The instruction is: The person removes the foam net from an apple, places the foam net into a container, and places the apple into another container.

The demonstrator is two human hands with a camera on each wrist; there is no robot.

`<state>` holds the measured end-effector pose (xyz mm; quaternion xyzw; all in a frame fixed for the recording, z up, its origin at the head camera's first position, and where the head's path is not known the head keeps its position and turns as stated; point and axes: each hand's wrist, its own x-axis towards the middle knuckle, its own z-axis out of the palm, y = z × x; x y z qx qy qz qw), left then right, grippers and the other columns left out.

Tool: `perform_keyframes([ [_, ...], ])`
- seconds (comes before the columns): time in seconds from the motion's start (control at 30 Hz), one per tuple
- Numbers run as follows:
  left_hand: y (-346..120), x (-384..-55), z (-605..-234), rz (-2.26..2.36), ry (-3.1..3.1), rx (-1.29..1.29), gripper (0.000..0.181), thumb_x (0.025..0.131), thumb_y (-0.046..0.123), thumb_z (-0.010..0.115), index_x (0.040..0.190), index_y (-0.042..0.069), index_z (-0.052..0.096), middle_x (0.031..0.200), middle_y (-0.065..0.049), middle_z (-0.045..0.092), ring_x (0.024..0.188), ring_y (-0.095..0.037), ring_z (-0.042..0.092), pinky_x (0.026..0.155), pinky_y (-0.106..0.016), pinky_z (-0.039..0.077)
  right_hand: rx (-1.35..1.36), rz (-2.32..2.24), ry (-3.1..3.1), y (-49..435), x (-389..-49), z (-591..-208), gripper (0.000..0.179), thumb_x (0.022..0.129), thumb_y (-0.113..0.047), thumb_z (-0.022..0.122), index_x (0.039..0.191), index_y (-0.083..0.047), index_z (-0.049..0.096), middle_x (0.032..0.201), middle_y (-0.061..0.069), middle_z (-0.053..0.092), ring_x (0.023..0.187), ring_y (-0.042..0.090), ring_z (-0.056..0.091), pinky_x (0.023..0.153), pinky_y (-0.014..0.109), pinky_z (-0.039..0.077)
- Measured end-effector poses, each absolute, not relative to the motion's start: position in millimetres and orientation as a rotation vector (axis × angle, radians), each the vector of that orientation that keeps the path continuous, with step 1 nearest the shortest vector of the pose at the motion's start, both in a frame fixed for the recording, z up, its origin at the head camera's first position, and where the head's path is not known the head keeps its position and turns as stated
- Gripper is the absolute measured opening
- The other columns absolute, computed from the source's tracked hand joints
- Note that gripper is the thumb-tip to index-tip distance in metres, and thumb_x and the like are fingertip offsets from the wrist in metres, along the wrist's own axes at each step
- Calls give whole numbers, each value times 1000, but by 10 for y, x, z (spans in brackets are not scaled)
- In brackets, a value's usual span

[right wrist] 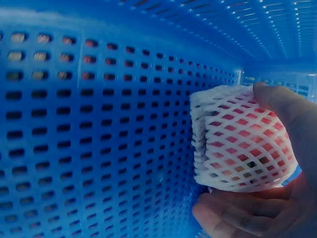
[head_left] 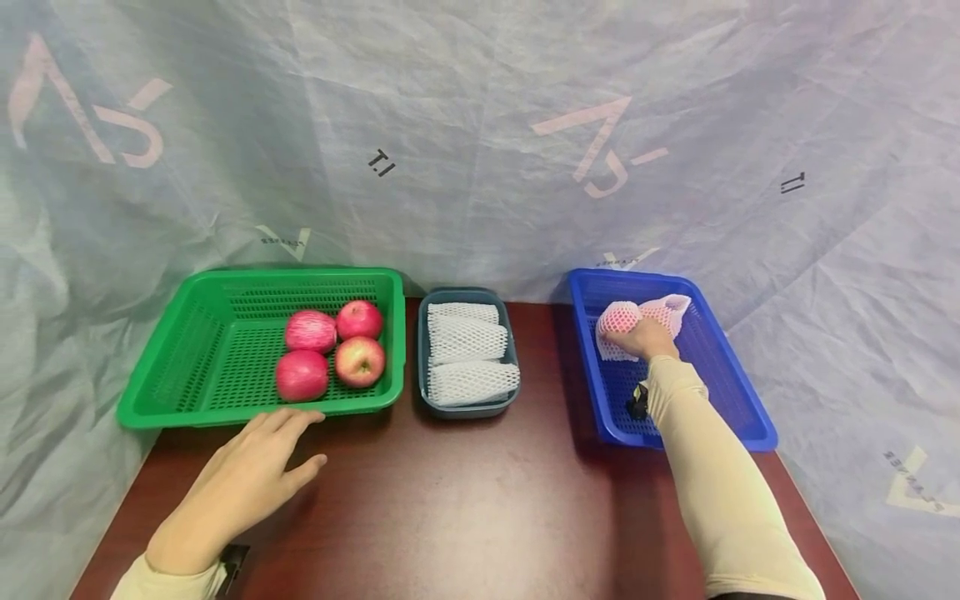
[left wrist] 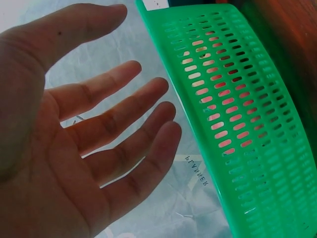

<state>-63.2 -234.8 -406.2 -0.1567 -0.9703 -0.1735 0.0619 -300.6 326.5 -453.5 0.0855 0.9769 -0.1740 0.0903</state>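
Note:
Inside the blue basket (head_left: 600, 417), my right hand (head_left: 647, 339) grips an apple in a white foam net (right wrist: 242, 144). The right wrist view shows the thumb over its top and the fingers beneath, with red skin visible through the mesh. Another netted apple (head_left: 663, 308) lies against it at the basket's far end, partly hidden by the hand. My left hand (head_left: 251, 471) hovers at the front edge of the green basket (head_left: 240, 417), fingers loosely spread and the palm bare in the left wrist view. Several red apples (head_left: 302, 375) sit in that basket's right half.
Between the two baskets stands a small dark tray (head_left: 468, 412) holding several white foam nets (head_left: 472, 382). All three containers rest on a brown table (head_left: 465, 500). A grey printed sheet (head_left: 465, 167) hangs behind and along the sides.

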Motion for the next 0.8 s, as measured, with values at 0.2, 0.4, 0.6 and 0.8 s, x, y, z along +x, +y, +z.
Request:
perform_keyframes([
  [0.2, -2334, -636, -4067, -534, -2953, -470, 47, 87, 28, 75, 127, 9, 62, 125, -10, 62, 117, -37, 54, 81, -60, 50, 258, -576, 2948, 3281, -2970, -4528, 76, 84, -53, 71, 112, 16, 57, 103, 32, 62, 91, 42, 62, 78, 55, 52],
  [0.4, -2316, -642, -4065, -541, -2959, -475, 46, 88, 28, 75, 127, 8, 62, 126, -11, 62, 117, -38, 54, 82, -60, 50, 244, -616, 2949, 3317, -2950, -4512, 75, 84, -54, 70, 112, 14, 57, 101, 29, 62, 88, 40, 62, 77, 52, 52],
  [0.6, -2296, -643, -4062, -539, -2958, -480, 45, 88, 28, 75, 127, 8, 62, 125, -11, 62, 117, -38, 54, 83, -60, 50, 196, -640, 2934, 3354, -2941, -4523, 94, 87, -50, 68, 132, 25, 33, 121, 44, 50, 109, 54, 55, 94, 61, 45],
  [0.8, -2273, -641, -4072, -533, -2961, -491, 45, 88, 29, 74, 127, 8, 62, 124, -11, 62, 117, -38, 55, 84, -59, 50, 79, -681, 2970, 3365, -2963, -4588, 72, 82, -37, 76, 117, 18, 47, 101, 33, 60, 92, 45, 61, 83, 57, 50],
])
